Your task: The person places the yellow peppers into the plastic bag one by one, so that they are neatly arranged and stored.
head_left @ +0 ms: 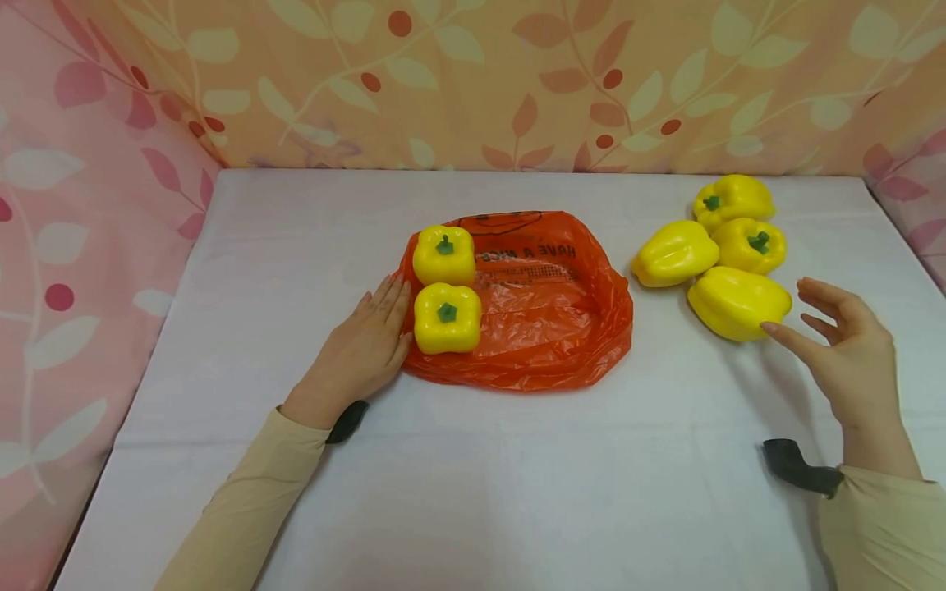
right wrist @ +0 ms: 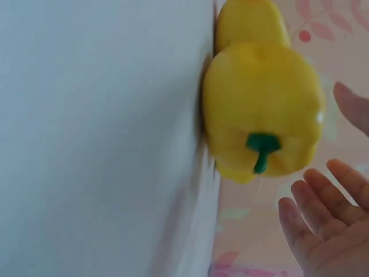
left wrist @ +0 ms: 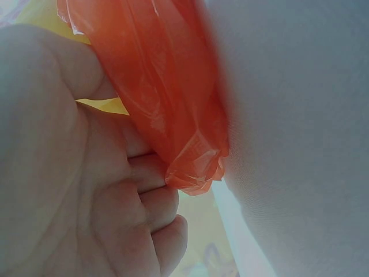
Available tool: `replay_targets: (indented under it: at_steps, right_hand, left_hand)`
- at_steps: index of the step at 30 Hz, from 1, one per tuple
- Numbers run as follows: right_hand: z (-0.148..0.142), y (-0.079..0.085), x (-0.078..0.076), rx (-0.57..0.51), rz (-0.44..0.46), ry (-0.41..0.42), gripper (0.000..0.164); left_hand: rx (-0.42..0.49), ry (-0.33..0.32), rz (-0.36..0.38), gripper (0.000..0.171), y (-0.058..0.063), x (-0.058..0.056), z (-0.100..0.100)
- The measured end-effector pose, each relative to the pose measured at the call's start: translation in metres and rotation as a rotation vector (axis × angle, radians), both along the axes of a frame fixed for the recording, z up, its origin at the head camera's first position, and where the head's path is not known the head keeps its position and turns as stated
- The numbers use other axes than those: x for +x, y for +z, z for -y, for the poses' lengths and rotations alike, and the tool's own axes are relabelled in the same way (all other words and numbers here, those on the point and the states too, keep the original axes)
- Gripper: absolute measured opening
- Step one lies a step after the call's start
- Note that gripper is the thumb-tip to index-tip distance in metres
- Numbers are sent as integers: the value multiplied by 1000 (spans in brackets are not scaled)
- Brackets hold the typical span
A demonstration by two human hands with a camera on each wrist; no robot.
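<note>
Bag (head_left: pixel 528 324), one: red plastic, black lettering, spread flat, rim crumpled, middle of bench (head_left: pixel 517 484). Peppers (head_left: pixel 447 328), six: yellow, green-stemmed where visible. Two upright, stem up, one behind the other on the bag's left end. Four clustered at right, apart from bag, nearest pepper (head_left: pixel 739 304) on its side.

Before me: white tablecloth (head_left: pixel 517 492), faintly creased, one pale fold running crosswise; far edge straight, against the backdrop. Ahead of me: peach-orange curtain (head_left: pixel 473 115) printed with branching stems, cream leaves (head_left: pixel 213 45), rust-toned leaves (head_left: pixel 565 81) and round red berries (head_left: pixel 400 23). To my left: pink curtain panel (head_left: pixel 96 222), whitish leaves (head_left: pixel 46 168), deeper pink ones, a crimson dot (head_left: pixel 59 297). To my right: a narrower pink panel (head_left: pixel 905 185), similar leaf print. From my right wrist, patterned cloth shows blurred.
</note>
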State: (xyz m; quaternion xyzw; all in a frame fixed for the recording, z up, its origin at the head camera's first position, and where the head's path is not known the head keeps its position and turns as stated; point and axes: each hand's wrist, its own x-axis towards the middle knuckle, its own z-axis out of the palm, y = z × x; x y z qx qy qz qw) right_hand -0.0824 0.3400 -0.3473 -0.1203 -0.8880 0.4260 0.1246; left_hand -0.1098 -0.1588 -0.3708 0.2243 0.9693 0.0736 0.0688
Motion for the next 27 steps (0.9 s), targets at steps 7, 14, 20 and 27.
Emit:
replay_targets:
  at_steps: [7,14,20,27]
  right_hand:
    - [-24,-19,-4,37,166,88,75]
    - [-19,-19,-6,71,275,140,87]
    - [-22,-22,-6,77,274,137,85]
    - [-24,-24,-6,75,245,152,81]
  left_hand:
    - [-2,-4,2,63,1,1,-1]
    - [-12,-4,-10,63,1,1,0]
    - [-5,-13,-15,63,0,0,1]
    - [-5,-12,-10,63,0,0,0]
